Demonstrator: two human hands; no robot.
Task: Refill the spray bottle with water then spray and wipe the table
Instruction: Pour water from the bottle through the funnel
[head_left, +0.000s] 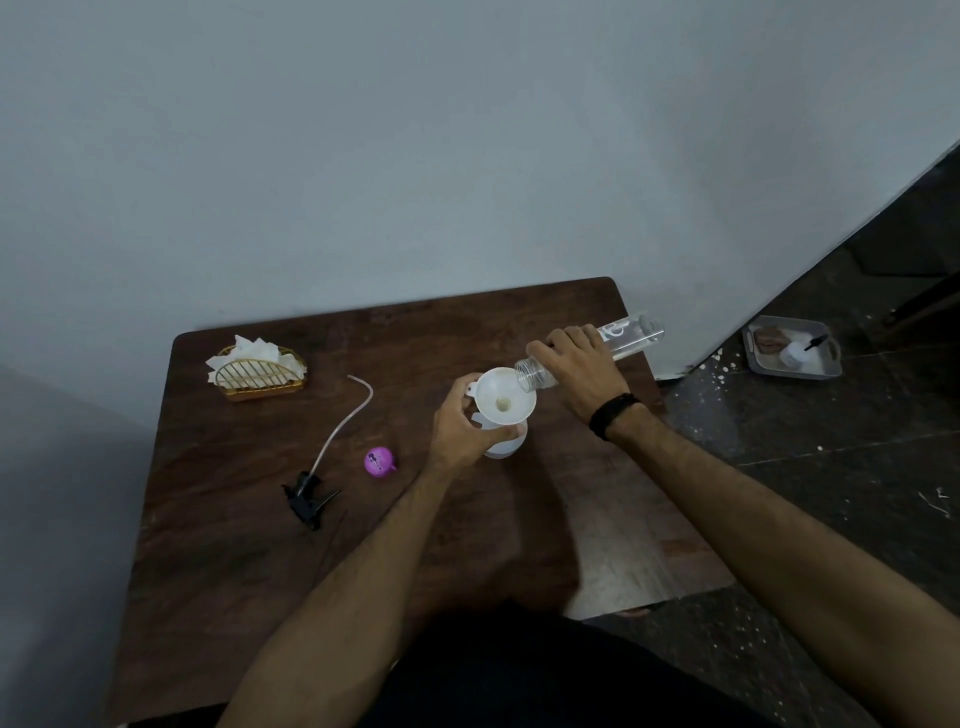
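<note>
Gripping spray bottle (506, 441) and water bottle (618, 345), hands flank funnel (501, 397); sprayer head (309, 499) lies aside.

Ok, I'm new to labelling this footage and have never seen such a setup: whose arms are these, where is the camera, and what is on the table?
No machine here: a person wears a camera on the head, so the single picture looks forward and down at their own two arms. The left hand grips a white spray bottle standing on the brown table, with a white funnel set in its neck. The right hand holds a clear water bottle tipped over, its open mouth at the funnel's rim. To the left lie the black spray head with its tube, a purple cap and a gold wire holder of napkins. A grey tray sits on the floor.
</note>
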